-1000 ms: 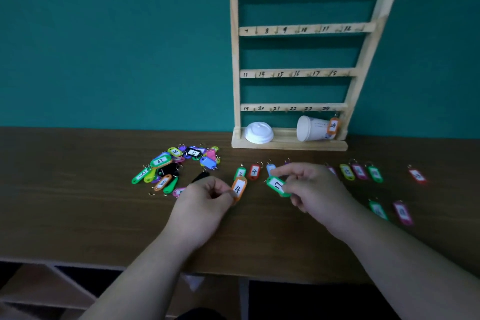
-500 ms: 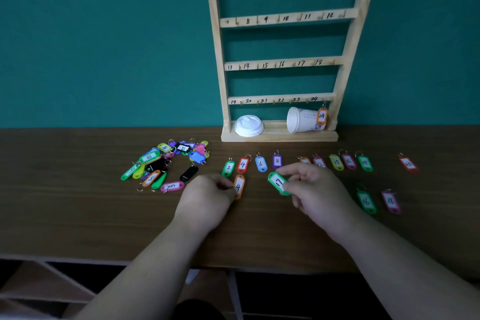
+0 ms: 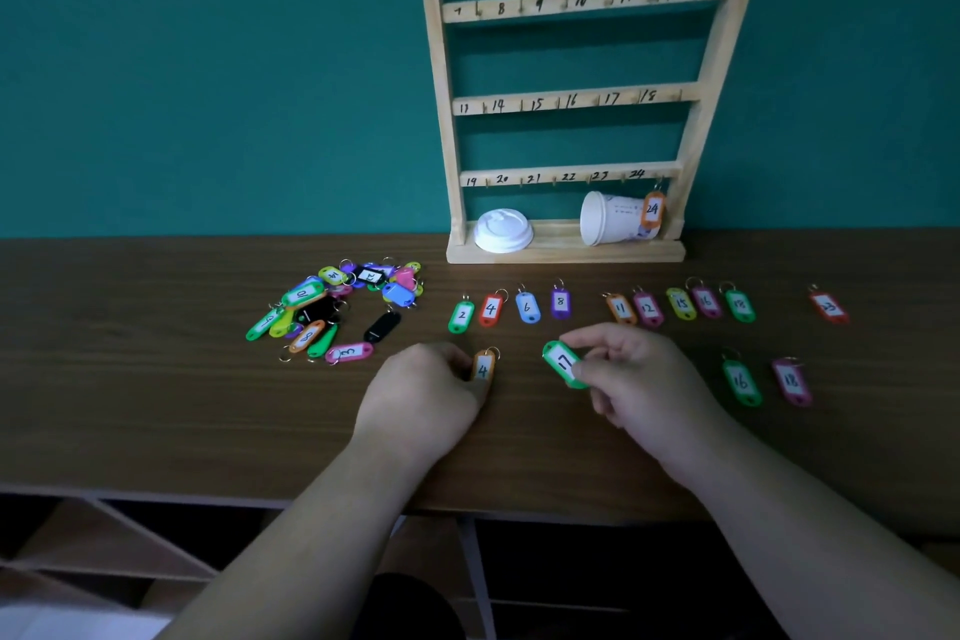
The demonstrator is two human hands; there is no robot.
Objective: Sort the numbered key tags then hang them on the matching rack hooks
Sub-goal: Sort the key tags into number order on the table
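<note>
Two bare forearms reach up from the near edge of the wooden table, entering at about 7 and 5 o'clock and converging toward the middle. The left hand lies knuckles-up with its fingers curled under, pinching the orange tag marked 4 at its tip; the tag stands nearly upright on the wood, ring end toward 12 o'clock. Just to its 3 o'clock, the right hand is turned palm-left, thumb and forefinger nipping the green tag marked 17, which tilts toward 11 o'clock; the other fingers are loosely curled beneath. The two hands are near each other but apart.

At 3 o'clock from the right hand lie a green tag 16 and a pink tag 18, side by side. Farther back, a sorted row runs from 9 to 3 o'clock: green 2, red 4, blue 6, purple 8, then a gap, orange 11, pink 12, yellow 15, a further pink tag, a green tag, and, well apart, a red tag. At 10 o'clock from the left hand sits the unsorted pile of tags.

At 12 o'clock the wooden rack stands against the teal wall, its rails numbered 7 through 24. An orange tag 24 hangs from its hook, in front of a tipped white paper cup; a white lid rests on the rack's base.
</note>
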